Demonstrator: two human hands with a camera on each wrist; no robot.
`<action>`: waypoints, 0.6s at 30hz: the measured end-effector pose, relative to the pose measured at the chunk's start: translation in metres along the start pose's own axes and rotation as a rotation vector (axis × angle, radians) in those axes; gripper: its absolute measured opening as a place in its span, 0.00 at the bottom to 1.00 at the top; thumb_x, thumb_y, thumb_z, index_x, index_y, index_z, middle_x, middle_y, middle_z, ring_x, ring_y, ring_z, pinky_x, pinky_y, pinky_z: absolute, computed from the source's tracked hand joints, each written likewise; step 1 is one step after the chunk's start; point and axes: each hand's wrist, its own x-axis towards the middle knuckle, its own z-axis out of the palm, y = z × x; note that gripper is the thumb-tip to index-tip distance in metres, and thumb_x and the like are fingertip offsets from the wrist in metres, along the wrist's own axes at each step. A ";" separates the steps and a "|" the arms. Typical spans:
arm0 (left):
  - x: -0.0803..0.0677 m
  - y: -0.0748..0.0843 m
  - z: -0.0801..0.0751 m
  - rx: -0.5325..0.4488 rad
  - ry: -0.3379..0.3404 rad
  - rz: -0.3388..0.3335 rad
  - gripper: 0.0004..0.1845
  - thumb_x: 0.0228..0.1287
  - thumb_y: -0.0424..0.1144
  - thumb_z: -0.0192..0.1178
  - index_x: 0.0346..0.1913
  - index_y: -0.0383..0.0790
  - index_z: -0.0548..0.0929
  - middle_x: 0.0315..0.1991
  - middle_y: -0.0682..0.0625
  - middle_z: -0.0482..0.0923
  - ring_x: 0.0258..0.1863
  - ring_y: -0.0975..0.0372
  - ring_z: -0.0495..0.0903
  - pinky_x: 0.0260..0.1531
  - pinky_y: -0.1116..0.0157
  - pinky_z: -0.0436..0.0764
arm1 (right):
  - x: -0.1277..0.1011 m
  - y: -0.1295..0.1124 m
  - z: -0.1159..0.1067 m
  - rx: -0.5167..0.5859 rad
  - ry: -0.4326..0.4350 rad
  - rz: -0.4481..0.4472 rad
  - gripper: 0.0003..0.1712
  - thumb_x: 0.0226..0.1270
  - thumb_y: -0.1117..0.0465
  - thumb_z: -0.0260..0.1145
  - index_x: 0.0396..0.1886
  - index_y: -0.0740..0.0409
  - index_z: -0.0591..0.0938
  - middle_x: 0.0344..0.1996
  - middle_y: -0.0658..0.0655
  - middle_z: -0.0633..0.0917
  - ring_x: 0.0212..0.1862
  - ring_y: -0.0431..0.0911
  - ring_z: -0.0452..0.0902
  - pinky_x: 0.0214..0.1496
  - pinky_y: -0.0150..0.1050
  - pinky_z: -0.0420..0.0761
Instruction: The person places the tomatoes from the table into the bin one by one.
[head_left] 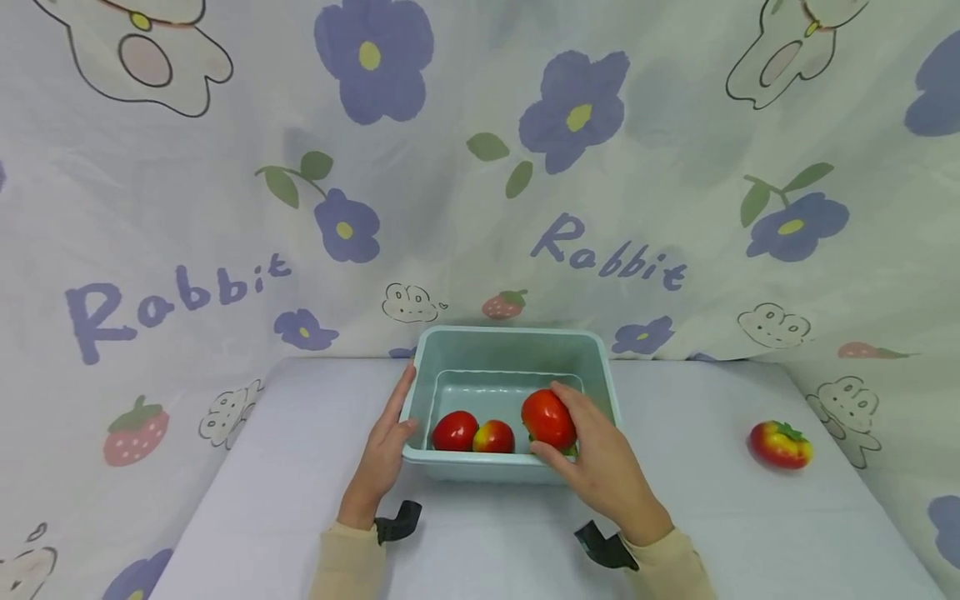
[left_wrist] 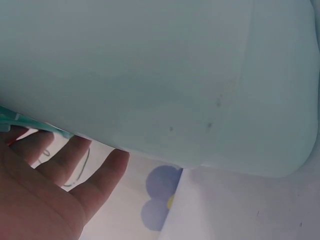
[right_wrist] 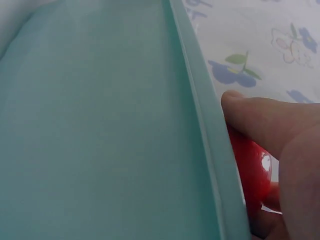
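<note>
A pale green plastic bin (head_left: 510, 333) stands on the white-covered table. My right hand (head_left: 603, 462) holds a red tomato (head_left: 549, 418) between thumb and fingers, inside the bin's right front part; a bit of green shows beneath it. In the right wrist view, the thumb (right_wrist: 255, 112) lies against the tomato behind the bin's rim. Against the left side of the bin rests my left hand (head_left: 382, 450), its fingers extended along the outer wall and the thumb at the rim. A dark red fruit (head_left: 454, 431) and a smaller red-and-yellow fruit (head_left: 494, 437) lie side by side in the bin.
A red-and-yellow fruit with a green leafy top (head_left: 780, 444) lies on the table at the right. Behind the bin hangs a patterned cloth (head_left: 450, 208) with flowers and rabbits. Black straps (head_left: 400, 522) circle both wrists.
</note>
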 end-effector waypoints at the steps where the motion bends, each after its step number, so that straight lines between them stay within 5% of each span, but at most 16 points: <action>1: 0.000 0.000 0.000 -0.001 -0.001 0.000 0.38 0.70 0.26 0.39 0.81 0.51 0.52 0.81 0.56 0.46 0.80 0.56 0.44 0.71 0.36 0.50 | 0.000 0.000 0.000 -0.005 -0.010 0.001 0.48 0.57 0.46 0.77 0.73 0.57 0.67 0.66 0.58 0.76 0.62 0.54 0.76 0.55 0.52 0.83; 9: 0.002 0.002 -0.001 0.007 -0.001 -0.002 0.38 0.70 0.26 0.38 0.81 0.51 0.51 0.81 0.57 0.46 0.80 0.58 0.43 0.73 0.38 0.48 | -0.002 0.003 -0.001 -0.012 -0.034 -0.033 0.45 0.63 0.44 0.72 0.76 0.55 0.67 0.72 0.57 0.71 0.69 0.56 0.70 0.62 0.58 0.76; 18: 0.000 0.003 0.001 0.015 0.000 0.007 0.38 0.70 0.25 0.37 0.81 0.46 0.50 0.81 0.54 0.45 0.80 0.54 0.43 0.72 0.38 0.48 | -0.011 0.018 -0.008 0.017 0.140 -0.113 0.34 0.62 0.58 0.74 0.67 0.59 0.75 0.67 0.55 0.75 0.66 0.54 0.72 0.62 0.57 0.76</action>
